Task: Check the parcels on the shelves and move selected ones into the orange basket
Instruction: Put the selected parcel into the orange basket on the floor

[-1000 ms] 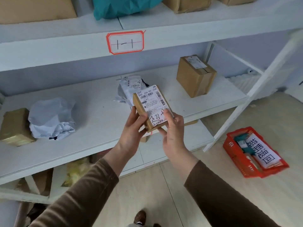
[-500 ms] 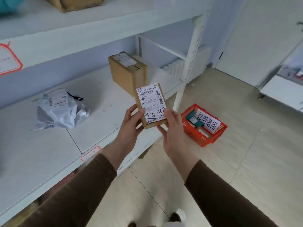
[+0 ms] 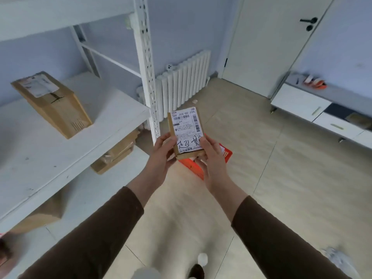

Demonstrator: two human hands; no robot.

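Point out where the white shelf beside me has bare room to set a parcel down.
The white shelf is bare from the cardboard box forward to its front edge and right to the perforated upright. Behind the box there is a narrower strip. The lower shelf is crowded with brown boxes. Both hands, left hand and right hand, hold the small parcel.

Two hands, left (image 3: 161, 156) and right (image 3: 211, 158), share one small parcel (image 3: 186, 133). One box (image 3: 52, 103) sits on the shelf (image 3: 60, 141); two more boxes (image 3: 116, 154) (image 3: 38, 216) lie below that shelf. One orange basket (image 3: 193, 168) is just behind the hands.
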